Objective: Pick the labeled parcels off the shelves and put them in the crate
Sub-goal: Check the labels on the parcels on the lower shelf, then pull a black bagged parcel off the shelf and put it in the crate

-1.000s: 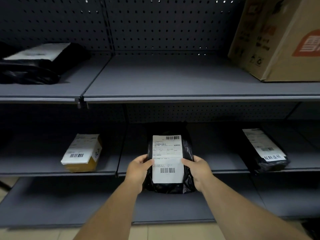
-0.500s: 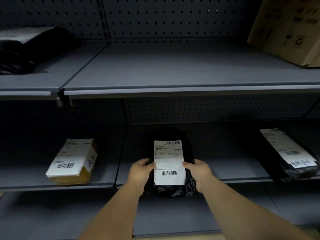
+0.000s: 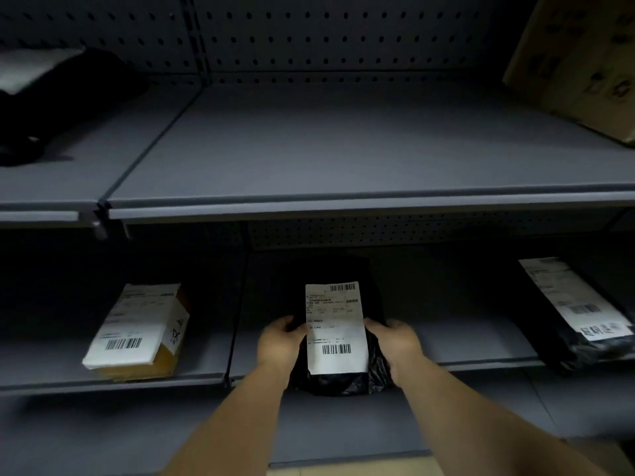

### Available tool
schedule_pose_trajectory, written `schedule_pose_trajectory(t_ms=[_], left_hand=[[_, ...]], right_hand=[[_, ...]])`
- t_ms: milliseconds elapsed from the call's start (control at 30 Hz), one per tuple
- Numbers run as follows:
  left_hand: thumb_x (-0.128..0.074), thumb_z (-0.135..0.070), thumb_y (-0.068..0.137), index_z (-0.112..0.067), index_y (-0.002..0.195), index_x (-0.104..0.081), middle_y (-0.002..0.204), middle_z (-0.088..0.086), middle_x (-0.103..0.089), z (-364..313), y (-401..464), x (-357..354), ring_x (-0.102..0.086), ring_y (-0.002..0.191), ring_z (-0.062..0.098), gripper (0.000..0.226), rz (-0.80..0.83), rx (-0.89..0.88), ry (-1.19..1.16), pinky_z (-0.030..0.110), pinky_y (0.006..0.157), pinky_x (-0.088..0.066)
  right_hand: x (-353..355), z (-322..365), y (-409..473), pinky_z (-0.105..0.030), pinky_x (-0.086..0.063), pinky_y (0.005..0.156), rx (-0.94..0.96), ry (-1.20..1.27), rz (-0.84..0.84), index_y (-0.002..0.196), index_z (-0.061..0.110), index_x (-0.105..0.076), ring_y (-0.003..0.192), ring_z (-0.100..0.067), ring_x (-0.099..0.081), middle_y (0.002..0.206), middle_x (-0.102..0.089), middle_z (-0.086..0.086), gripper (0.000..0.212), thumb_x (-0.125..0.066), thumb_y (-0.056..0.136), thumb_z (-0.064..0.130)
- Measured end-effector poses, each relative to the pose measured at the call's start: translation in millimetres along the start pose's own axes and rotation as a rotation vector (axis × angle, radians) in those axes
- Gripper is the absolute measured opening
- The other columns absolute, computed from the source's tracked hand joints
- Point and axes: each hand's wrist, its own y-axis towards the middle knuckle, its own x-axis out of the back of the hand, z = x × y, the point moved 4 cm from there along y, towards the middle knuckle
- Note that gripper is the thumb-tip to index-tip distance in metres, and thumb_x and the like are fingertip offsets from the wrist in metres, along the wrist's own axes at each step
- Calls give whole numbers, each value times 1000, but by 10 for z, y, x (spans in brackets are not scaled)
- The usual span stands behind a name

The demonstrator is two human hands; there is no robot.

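Hands left point(image 3: 280, 341) and right point(image 3: 395, 341): your grip clasps the black parcel point(image 3: 338, 381) at the shelf point(image 3: 464, 352) edge. Yellow box point(image 3: 137, 333) sits left, another bag point(image 3: 577, 310) right, both well apart.

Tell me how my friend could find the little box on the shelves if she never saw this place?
Start at the middle shelf, the one where two hands hold a black bag parcel. Look to the left bay of that shelf: the small yellow-brown cardboard box lies there alone. It is the only box on that shelf; the black bag parcel on the right and the held one are soft plastic bags.
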Motion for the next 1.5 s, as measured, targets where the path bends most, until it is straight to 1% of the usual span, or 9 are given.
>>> schedule_pose_trajectory(t_ms=[100,200,300,400,500,800,1033,1300,1500], left_hand=[[-58,-24,91,-13,131,-53,127,8,-61,-146,-58,77,-59,111,26,42,-99,-70,274,27,84,-47],[-56,-29,92,-17,130,-55,121,10,-63,-317,-190,94,-62,104,26,40,-135,-209,508,30,81,-52],[-54,-31,91,-21,122,-61,116,4,-64,-514,-388,20,-62,98,22,34,-162,-406,732,32,77,-53],[-51,-34,90,-23,114,-64,115,-2,-63,-676,-610,-119,-59,101,18,30,-202,-590,975,31,82,-50],[-48,-39,91,-24,108,-63,113,-4,-62,-721,-840,-311,-55,104,16,27,-217,-674,1093,28,85,-43],[-44,-43,94,-24,119,-59,129,-5,-55,-649,-1638,-1131,-46,122,15,36,-209,-724,1074,28,102,-32],[-44,-40,93,-22,106,-61,111,-6,-60,-720,-2331,-1875,-52,108,15,27,-206,-767,1049,28,91,-37],[-44,-41,94,-21,114,-59,120,-4,-59,-729,-2926,-2628,-50,115,15,33,-197,-777,1010,29,97,-36],[-45,-41,94,-21,109,-61,111,-4,-61,-769,-3165,-3002,-53,107,14,30,-194,-801,991,28,92,-38]], right_hand=[[135,181,-113,-28,-46,81,131,-416,-126,128,3,-55,110,-32,-59,119,-64,-16,48,-59,90,33],[245,348,-264,-30,-44,90,300,-671,-195,131,9,-53,118,-29,-54,130,-57,-14,47,-56,92,35],[334,492,-456,-32,-43,95,491,-934,-259,132,17,-53,121,-24,-48,130,-55,-7,45,-52,92,38],[462,582,-621,-30,-40,96,634,-1045,-281,130,23,-53,120,-20,-47,127,-56,-1,42,-51,92,38],[656,585,-727,-30,-33,104,694,-1074,-271,133,25,-51,127,-17,-42,134,-52,2,42,-50,93,37],[1688,394,-1032,-29,-26,111,770,-1102,-248,137,24,-47,135,-13,-35,142,-46,5,43,-48,95,35],[2658,301,-1209,-28,-29,108,803,-1088,-294,133,23,-52,130,-14,-40,134,-51,5,40,-51,94,33],[3627,119,-1325,-28,-27,109,787,-1098,-331,135,25,-49,131,-12,-38,138,-48,7,42,-50,95,35],[4086,37,-1325,-28,-32,106,766,-1072,-359,132,24,-51,126,-13,-43,132,-52,7,40,-52,93,35]])
